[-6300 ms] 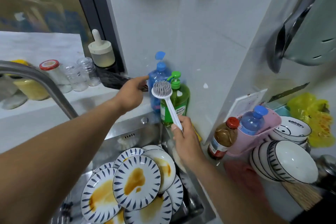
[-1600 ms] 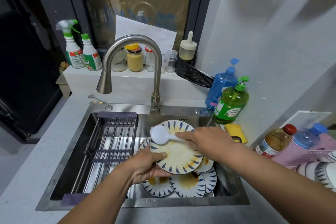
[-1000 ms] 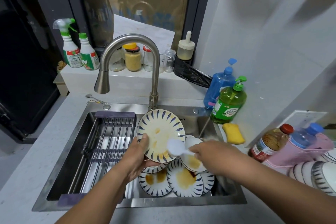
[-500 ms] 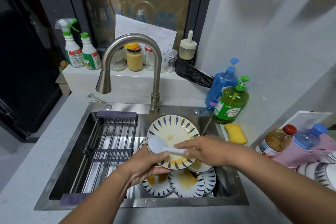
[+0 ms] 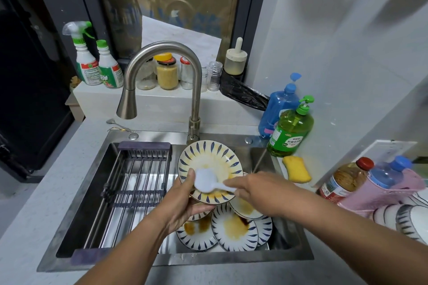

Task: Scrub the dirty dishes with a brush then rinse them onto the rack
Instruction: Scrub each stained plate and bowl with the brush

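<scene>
A steel sink [image 5: 287,233] takes up the middle of the counter [image 5: 34,210], with one curved tap [image 5: 162,53] rising behind it. One dark wire rack [image 5: 134,183] spans the sink's left half. In the right half lies a pile of stained plates [image 5: 234,229] with blue dashes on their rims; about four show, overlapping, though others may be hidden beneath.

One more plate [image 5: 208,157], smeared yellow, is held tilted above that pile. The left hand [image 5: 183,206] grips its lower left edge, thumb on the face and fingers curled under. The right hand [image 5: 261,190] is closed round the handle of one white brush [image 5: 205,183], whose head presses on the plate's lower face beside the left thumb.

Right of the sink stand two pump bottles [image 5: 289,129], one blue and one green, with one yellow sponge [image 5: 296,169] lying in front of them. Two spray bottles [image 5: 97,65] stand on the ledge behind the tap, left of a row of small jars [image 5: 166,74], whose number is unclear. At the far right edge are two capped bottles [image 5: 342,180] and stacked bowls [image 5: 403,217], partly cut off.
</scene>
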Available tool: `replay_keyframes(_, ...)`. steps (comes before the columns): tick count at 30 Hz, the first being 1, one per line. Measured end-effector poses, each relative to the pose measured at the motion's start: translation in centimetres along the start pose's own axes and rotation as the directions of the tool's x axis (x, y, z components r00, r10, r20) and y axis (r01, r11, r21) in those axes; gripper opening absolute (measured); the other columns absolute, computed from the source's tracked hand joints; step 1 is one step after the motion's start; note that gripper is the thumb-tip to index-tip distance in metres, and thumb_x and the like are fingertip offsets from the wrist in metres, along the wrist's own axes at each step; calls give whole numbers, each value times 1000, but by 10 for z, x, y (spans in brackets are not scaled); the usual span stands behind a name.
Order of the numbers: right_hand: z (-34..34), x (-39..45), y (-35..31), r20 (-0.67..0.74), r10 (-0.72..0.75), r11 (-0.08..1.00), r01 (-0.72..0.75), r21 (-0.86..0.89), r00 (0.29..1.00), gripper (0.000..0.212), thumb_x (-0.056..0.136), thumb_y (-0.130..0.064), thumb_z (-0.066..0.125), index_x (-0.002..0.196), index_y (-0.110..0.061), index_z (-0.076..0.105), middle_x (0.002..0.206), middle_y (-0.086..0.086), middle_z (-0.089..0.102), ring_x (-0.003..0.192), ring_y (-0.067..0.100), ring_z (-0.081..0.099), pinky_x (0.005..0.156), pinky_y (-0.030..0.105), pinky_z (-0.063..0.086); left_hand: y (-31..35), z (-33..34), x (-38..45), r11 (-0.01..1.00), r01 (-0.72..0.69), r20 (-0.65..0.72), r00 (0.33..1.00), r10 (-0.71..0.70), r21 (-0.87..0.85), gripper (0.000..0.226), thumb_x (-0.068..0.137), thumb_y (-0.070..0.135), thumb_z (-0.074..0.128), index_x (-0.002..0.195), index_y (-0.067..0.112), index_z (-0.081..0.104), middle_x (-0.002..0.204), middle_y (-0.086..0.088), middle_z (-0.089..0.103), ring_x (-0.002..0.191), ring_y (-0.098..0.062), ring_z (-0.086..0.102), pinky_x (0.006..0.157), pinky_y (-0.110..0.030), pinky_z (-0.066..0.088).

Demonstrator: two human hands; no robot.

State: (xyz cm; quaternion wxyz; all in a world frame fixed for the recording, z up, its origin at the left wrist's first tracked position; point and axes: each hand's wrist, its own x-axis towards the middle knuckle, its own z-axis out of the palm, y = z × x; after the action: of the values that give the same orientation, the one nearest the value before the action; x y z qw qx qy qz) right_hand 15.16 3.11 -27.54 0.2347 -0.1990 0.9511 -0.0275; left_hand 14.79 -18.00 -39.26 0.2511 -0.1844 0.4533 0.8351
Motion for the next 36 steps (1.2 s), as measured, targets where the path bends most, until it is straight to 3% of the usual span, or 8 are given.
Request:
replay_keyframes(5,-1,18,-5,-121,133,981,-148,-123,984,60,102,-7,36,149,-43,34,85,-1,53,79,28,55,63,36,42,-5,4,-1,996,-17,24,1000,16,83,60,93,57,53,141,22,50,140,-14,57,116,-39,68,88,-55,60)
replay_keyframes(8,-8,20,1,-142,226,956,-248,-159,964,67,97,1,35,152,-38,31,103,6,61,90,31,60,68,38,42,-6,9,-3,998,-23,24,999,21,53,58,98,53,49,144,18,45,135,-16,64,110,-37,72,85,-54,61)
replay_keyframes(17,21,8,-12,54,79,979,-88,185,995,35,108,-31,41,139,-43,51,99,-4,64,77,18,58,64,34,46,-2,4,3,984,-122,-47,991,129,129,63,94,61,44,142,21,46,134,-16,57,98,-30,76,87,-54,61)
replay_keyframes(20,22,-1,4,137,129,991,-131,2,982,40,104,-18,42,133,-42,55,109,0,65,91,21,60,70,36,45,4,-4,3,972,-132,-88,984,152,193,50,100,56,43,137,23,46,130,-9,62,99,-33,75,83,-57,61)
replay_keyframes(24,3,1,18,5,307,914,-294,-281,952,61,96,-3,41,144,-42,41,131,4,60,117,28,60,77,34,42,10,4,-2,949,-115,-44,990,133,292,33,103,51,45,127,29,45,123,1,57,112,-37,69,78,-55,63)
replay_keyframes(28,-2,17,21,-194,146,933,-200,-298,970,67,101,-9,42,153,-47,22,113,7,64,99,32,66,75,39,53,7,7,-2,962,-9,38,999,-1,273,48,98,53,54,136,25,49,137,-10,59,117,-40,67,81,-57,62)
replay_keyframes(32,4,21,27,-183,-66,974,23,-227,981,52,109,-30,36,149,-60,20,104,2,58,90,31,63,71,40,49,3,2,-4,966,74,101,990,-102,249,49,100,48,55,139,18,52,130,-16,68,111,-39,71,85,-58,60)
replay_keyframes(36,9,15,46,-210,38,946,-103,-306,977,64,106,-21,40,152,-56,11,104,5,57,93,31,64,68,39,48,1,1,-5,960,35,103,993,-66,277,52,97,46,59,140,19,51,136,-13,65,118,-37,68,86,-56,61)
